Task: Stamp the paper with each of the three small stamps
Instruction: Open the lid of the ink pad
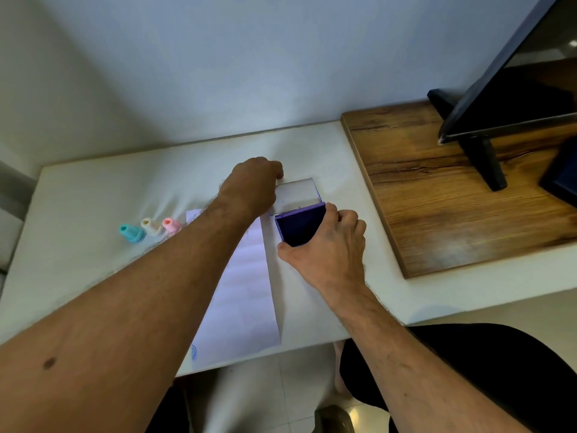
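**Ink pad held open beside the paper, three stamps untouched**

The right hand (327, 245) grips the purple ink pad (299, 226), thumb on its near-left corner and fingers curled over its right edge, the dark inked surface exposed. The left hand (254, 185) is curled over the clear lid (299, 192), which lies folded back flat toward the far edge of the white table (93, 189); its fingertips are hidden, so the exact hold cannot be told. The sheet of paper (246, 295) lies just left of the pad, running to the table's near edge, partly covered by the left forearm, with a blue mark near its near-left corner. Left of the paper stand three small stamps in a row: teal stamp (131, 233), cream stamp (151, 226), and pink stamp (171, 225). A wooden board (437, 195) occupies the table's right end, bearing a monitor (515, 82).
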